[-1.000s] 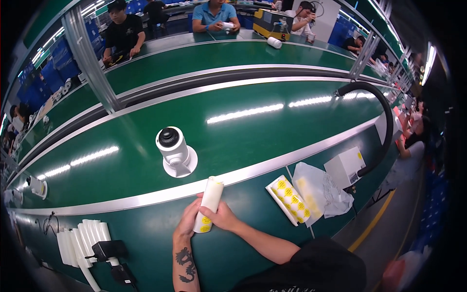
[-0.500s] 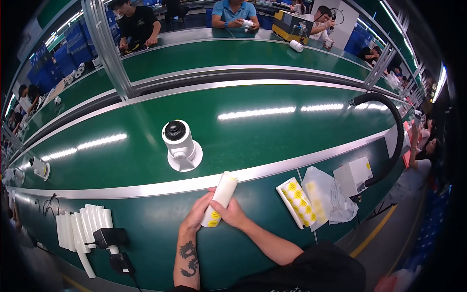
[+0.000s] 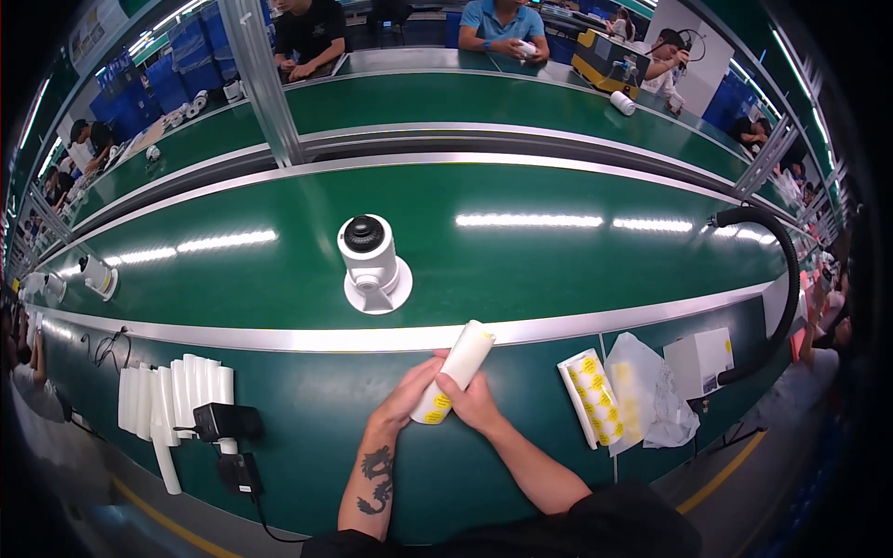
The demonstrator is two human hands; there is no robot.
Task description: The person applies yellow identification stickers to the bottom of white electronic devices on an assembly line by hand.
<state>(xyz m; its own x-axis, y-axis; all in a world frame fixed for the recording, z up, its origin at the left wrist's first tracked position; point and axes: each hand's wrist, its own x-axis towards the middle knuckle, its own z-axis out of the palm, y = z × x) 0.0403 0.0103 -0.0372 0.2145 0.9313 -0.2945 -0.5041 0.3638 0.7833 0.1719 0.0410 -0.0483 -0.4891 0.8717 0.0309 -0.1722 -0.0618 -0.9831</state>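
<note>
Both my hands are wrapped round a rolled-up white sheet of yellow round stickers, held at a slant above the near bench edge. My left hand closes on it from the left and partly underneath. From the right, my right hand grips it, with the thumb lying across its face. Just beyond the hands, on the green conveyor belt, stands a white security camera with a black round lens top and a disc base. To the right of my hands lies a flat stack of yellow sticker sheets.
Several white rolled tubes and black power adapters with cords lie at left. At right are a clear plastic bag, a white box and a black flexible hose. Another camera stands farther left. Co-workers sit across the belt.
The whole view has shifted, so the bench and belt things appear farther right and slightly higher. My grip on the rolled sheet looks the same.
</note>
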